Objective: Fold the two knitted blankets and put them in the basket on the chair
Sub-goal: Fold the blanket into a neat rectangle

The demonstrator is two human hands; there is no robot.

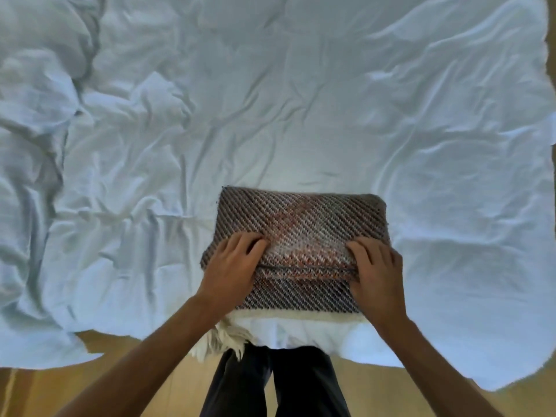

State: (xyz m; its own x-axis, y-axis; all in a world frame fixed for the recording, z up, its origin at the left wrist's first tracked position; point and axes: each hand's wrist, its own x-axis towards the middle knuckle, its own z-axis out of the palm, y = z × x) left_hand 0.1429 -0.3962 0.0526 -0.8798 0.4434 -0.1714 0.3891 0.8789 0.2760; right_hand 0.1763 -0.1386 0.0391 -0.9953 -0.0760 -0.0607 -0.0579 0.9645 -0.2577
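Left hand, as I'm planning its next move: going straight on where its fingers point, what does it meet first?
The left hand points across the folded brown striped knitted blanket it grips, so probably more of that blanket first, then the crumpled white bedsheet beyond.

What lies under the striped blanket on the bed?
A cream blanket lies under the striped blanket: only its near edge and fringe show. The rest is covered, so how it is folded cannot be seen. Both rest on the white sheet.

Brown diagonal-striped blanket, white sheet
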